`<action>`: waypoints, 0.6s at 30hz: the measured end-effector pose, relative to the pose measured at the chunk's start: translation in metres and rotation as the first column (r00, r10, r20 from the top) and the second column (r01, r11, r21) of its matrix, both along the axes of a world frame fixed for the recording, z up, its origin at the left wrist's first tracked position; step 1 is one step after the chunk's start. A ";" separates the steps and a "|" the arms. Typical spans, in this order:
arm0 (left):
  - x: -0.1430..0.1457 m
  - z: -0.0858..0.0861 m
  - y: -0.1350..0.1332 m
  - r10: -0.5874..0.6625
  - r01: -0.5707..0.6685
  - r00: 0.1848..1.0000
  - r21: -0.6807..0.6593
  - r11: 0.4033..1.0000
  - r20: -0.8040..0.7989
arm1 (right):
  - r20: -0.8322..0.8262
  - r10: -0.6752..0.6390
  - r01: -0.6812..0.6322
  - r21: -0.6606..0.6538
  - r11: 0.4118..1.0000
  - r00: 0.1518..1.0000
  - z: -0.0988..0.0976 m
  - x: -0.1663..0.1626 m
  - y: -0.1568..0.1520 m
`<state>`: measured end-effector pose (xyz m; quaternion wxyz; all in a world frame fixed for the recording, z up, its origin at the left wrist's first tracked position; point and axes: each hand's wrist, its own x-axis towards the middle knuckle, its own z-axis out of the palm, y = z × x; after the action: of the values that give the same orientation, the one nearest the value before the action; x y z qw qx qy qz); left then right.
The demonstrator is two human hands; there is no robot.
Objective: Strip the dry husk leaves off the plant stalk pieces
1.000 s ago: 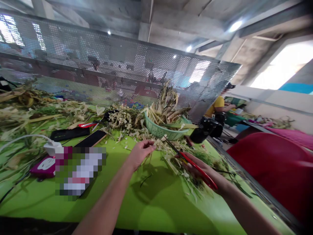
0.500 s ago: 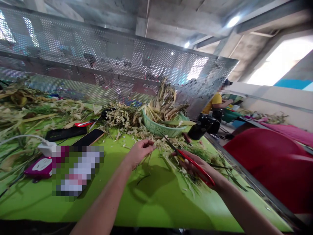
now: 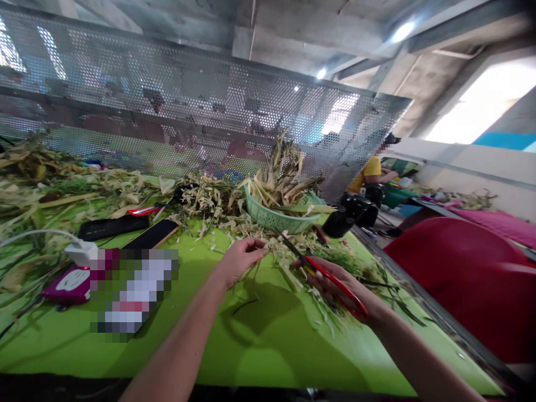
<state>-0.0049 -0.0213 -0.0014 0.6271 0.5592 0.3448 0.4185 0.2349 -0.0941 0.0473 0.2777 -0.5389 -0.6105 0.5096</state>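
My right hand [image 3: 324, 277] is closed around a pair of red-handled scissors [image 3: 335, 287], its dark blades pointing up and left. Across from the blades, the fingers of my left hand [image 3: 245, 257] pinch a thin dry plant stem [image 3: 251, 271] that hangs below them; part of it is hidden by the fingers. Close beyond both hands lie pale husk scraps [image 3: 278, 248] and loose green strands [image 3: 341, 262]. Behind them stands a light green plastic basket [image 3: 280, 222] heaped with dry corn husks [image 3: 285, 173].
On the green table [image 3: 209, 340], a phone [image 3: 153, 233], a purple power bank [image 3: 69, 285] and a red-handled cutter [image 3: 144, 211] lie at left. Black camera-like gear [image 3: 349, 212] sits at the right edge, near a red chair [image 3: 456, 279]. A person in yellow [image 3: 371, 170] is farther back.
Both hands hold nearly the same pose and place. The stem under my left fingers has shifted slightly, and the whole view has drifted a little.
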 end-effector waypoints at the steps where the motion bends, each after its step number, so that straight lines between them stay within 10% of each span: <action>1: 0.000 0.000 0.000 -0.002 0.002 1.000 -0.001 1.000 0.000 | 0.004 0.005 -0.005 0.005 1.000 1.000 0.000 -0.001 0.000; 13: -0.001 0.001 -0.001 0.013 -0.011 0.999 -0.045 0.999 0.043 | 0.216 -0.053 0.020 0.154 0.988 0.975 -0.014 0.003 0.011; 18: -0.004 0.010 -0.007 0.023 -0.014 0.997 -0.119 0.993 0.073 | 0.606 -0.172 -0.068 0.351 0.934 0.777 -0.018 0.018 0.018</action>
<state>-0.0090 -0.0280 0.0082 0.6676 0.5020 0.3507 0.4235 0.2532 -0.0761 0.0291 0.1648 -0.6355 -0.7338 0.1744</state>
